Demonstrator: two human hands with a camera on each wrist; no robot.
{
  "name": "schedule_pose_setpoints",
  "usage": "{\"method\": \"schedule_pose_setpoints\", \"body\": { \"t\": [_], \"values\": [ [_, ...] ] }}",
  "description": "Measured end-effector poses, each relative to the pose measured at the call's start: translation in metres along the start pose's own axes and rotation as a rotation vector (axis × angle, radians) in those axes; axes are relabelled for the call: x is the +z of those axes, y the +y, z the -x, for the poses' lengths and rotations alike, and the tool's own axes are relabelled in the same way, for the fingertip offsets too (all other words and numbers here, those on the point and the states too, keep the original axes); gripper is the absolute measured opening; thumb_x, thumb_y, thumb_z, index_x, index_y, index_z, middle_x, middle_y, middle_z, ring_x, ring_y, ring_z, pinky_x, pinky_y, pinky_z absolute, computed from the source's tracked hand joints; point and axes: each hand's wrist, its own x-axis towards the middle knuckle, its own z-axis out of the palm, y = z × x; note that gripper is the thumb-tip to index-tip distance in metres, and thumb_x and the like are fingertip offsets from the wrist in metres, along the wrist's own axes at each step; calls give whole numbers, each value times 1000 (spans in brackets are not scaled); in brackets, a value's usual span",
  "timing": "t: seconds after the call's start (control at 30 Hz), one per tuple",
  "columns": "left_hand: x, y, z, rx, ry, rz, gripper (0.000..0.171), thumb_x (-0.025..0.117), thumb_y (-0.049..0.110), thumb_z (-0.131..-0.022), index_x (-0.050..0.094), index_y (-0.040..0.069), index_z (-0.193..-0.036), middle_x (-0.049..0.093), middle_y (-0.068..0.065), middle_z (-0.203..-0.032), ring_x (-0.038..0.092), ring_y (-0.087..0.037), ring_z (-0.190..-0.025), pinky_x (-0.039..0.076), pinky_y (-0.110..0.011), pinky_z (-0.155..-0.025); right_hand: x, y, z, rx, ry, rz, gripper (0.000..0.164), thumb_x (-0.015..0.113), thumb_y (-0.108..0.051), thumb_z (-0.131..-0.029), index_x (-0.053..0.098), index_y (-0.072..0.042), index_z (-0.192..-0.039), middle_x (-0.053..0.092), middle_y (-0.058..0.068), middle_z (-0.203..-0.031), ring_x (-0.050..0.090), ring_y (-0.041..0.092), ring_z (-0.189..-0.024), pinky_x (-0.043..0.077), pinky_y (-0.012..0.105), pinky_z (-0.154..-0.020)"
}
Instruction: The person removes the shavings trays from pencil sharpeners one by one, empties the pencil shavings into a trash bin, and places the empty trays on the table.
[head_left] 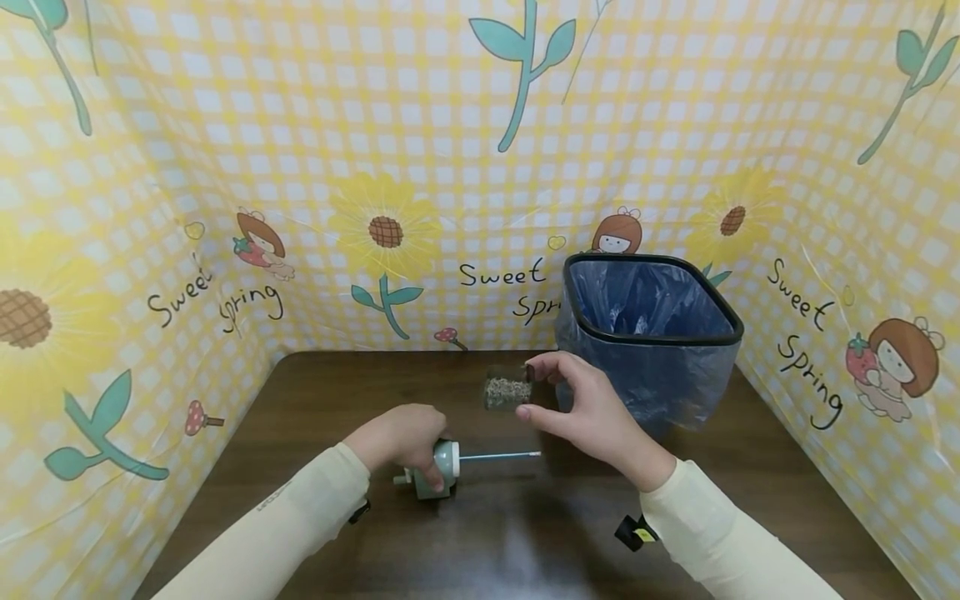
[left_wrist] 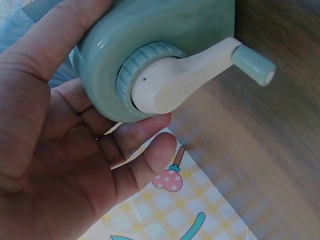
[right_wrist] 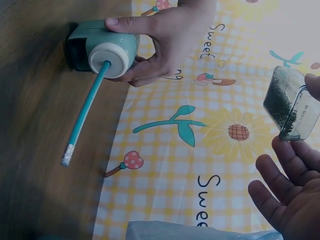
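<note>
My left hand (head_left: 397,433) grips a green crank pencil sharpener (head_left: 446,455) on the table, thumb and fingers around its body. The sharpener's white crank handle (left_wrist: 185,82) sticks out on the side facing the left wrist. A blue pencil (head_left: 498,456) juts from its white front ring, eraser end outward. In the right wrist view, a dark opening (right_wrist: 77,52) shows in the lower part of the sharpener. With thumb and fingertips, my right hand (head_left: 592,408) pinches a clear shavings drawer (head_left: 507,390) above the table. Dark shavings lie inside the drawer.
A trash bin (head_left: 652,375) with a black rim and a bluish plastic liner stands at the back right, just behind my right hand. Yellow checked sheeting (head_left: 480,192) walls the brown wooden table (head_left: 352,383) at the back and both sides.
</note>
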Motion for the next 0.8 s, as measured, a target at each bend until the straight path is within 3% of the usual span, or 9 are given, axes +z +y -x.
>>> {"method": "schedule_pose_setpoints", "body": {
  "t": [0.8],
  "values": [
    [-1, 2, 1, -2, 5, -19, 47, 95, 48, -66, 69, 15, -88, 62, 8, -78, 57, -12, -69, 52, -32, -65, -13, -11, -13, -35, -6, 7, 50, 84, -38, -85, 63, -22, -127, 65, -10, -116, 58, 11, -104, 51, 39, -92]
  ]
}}
